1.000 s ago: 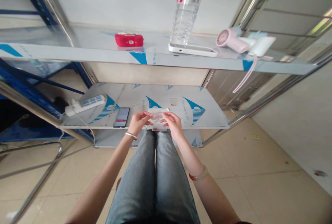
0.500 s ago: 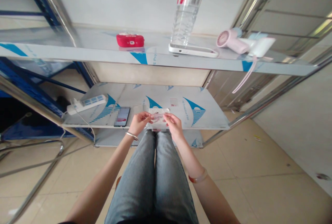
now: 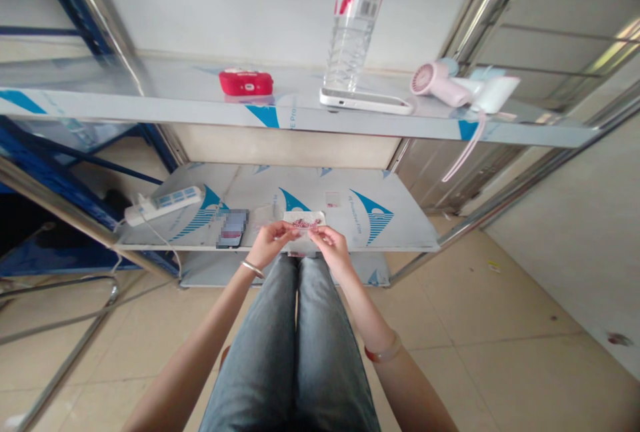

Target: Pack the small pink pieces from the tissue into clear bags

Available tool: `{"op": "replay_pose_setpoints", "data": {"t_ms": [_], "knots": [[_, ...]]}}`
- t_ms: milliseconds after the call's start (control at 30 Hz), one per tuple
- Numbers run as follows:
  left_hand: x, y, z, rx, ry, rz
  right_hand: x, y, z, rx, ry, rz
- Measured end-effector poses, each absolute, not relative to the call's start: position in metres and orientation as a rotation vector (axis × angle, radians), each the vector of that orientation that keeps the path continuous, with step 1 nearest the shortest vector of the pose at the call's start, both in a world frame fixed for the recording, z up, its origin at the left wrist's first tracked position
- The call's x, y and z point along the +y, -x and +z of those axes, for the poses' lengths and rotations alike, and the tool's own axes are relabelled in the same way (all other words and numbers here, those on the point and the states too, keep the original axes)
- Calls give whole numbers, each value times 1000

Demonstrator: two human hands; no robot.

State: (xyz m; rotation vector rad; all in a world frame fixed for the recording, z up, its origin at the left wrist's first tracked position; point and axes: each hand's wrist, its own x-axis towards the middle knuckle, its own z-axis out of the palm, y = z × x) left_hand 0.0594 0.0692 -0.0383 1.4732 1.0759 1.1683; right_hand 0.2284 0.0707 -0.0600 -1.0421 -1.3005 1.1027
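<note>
Left hand (image 3: pixel 270 240): you pinch the clear packet (image 3: pixel 303 225), left edge.
Right hand (image 3: pixel 333 245): pinches its right edge.
Packet: over lower shelf (image 3: pixel 400 229), beside phone (image 3: pixel 231 229).

I get a single view, from the head camera, looking forward and steeply down at the steel shelf rack (image 3: pixel 350 129) from close in front. The left hand (image 3: pixel 267 243) and right hand (image 3: pixel 333 250) fall mid-frame at the rack's lower shelf edge.
</note>
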Motion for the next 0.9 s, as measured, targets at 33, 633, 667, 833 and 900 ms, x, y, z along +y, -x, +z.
{"op": "replay_pose_setpoints", "data": {"t_ms": [33, 633, 667, 833, 900], "knots": [[69, -60, -38, 1084, -1491, 1169, 71, -228, -61, -1303, 1041, 1094], [60, -59, -34, 1140, -1563, 1167, 67, -231, -65, -1341, 1041, 1131], [60, -59, -33, 1135, -1552, 1168, 67, -232, -65, -1339, 1042, 1133], [59, -61, -31, 1122, -1618, 1127, 66, -231, -64, -1371, 1039, 1134], [60, -62, -30, 1125, -1662, 1117, 66, -231, -65, -1389, 1029, 1130]]}}
